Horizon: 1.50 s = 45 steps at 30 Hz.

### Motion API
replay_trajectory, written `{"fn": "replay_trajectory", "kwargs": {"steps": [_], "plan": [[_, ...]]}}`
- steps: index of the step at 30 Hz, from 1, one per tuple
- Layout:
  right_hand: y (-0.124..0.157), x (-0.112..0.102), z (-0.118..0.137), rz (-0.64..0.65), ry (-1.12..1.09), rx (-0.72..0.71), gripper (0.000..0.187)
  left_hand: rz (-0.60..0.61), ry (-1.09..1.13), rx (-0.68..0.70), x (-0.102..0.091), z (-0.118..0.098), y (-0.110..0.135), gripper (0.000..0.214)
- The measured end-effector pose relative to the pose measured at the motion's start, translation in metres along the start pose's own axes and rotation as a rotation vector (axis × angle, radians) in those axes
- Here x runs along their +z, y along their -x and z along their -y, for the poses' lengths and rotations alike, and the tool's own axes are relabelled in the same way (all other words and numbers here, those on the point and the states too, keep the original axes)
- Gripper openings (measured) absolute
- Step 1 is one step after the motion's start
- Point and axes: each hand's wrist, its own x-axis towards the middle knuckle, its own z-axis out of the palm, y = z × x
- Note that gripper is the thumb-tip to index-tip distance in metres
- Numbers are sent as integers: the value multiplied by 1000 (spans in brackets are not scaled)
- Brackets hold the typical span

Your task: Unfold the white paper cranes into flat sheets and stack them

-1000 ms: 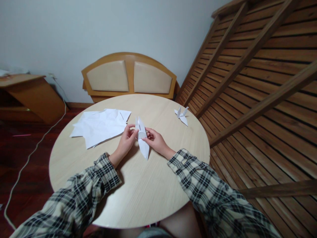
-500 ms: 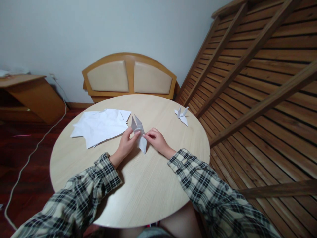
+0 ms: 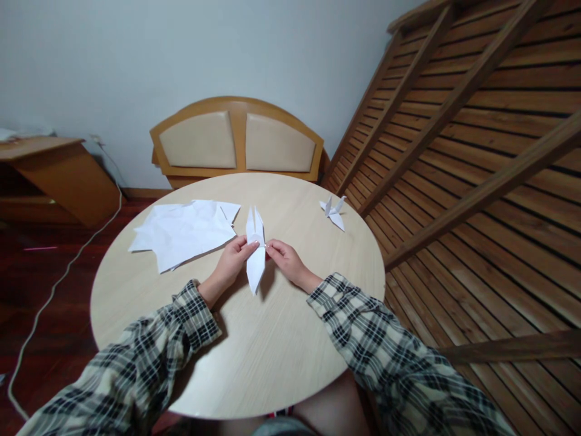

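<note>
A half-folded white paper figure [image 3: 255, 261], long and pointed at both ends, stands upright over the middle of the round wooden table [image 3: 254, 351]. My left hand [image 3: 233, 260] pinches its left side at the waist. My right hand [image 3: 284, 259] pinches its right side at the same height. Both hands have their fingers closed on the paper. The two narrow upper points rise above my fingertips, and the lower point hangs toward me.
A loose pile of white paper sheets [image 3: 184, 231] lies left of my hands. A finished paper crane [image 3: 334, 211] sits at the table's right edge. A wooden headboard [image 3: 236, 142] leans on the wall behind, slatted bed frames [image 3: 476, 151] lean at right, and a cable [image 3: 54, 284] runs across the floor.
The folded paper has turned from a tilt to straight upright between my hands, with its lower point now aimed at me. My hands stayed at about the same place.
</note>
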Motion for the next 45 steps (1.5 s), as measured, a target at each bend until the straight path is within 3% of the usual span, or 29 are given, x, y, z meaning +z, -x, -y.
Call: {"fn": "replay_trajectory", "kwargs": {"steps": [10,13,16,19,21,29,37,45], "plan": [[-2,-2,-2,-33,-98,36,18,97,-40,-30,1,2,3,37],[-2,-3,-5,-64,-50,13,11,-34,-129,104,2,4,2,45],[-2,-3,-4,-131,16,9,8,-185,-317,304,0,4,1,33],[-2,-2,0,-189,62,-12,7,-121,-514,416,-1,2,2,15],[-2,-1,3,-215,95,-34,9,-51,-569,446,-1,1,3,15],[1,1,11,-225,207,-108,7,41,-456,314,5,-2,8,21],[-1,1,7,-256,189,-62,13,-38,-328,305,3,3,4,21],[-1,0,11,-272,239,-20,13,-30,-234,269,3,2,3,23]]}}
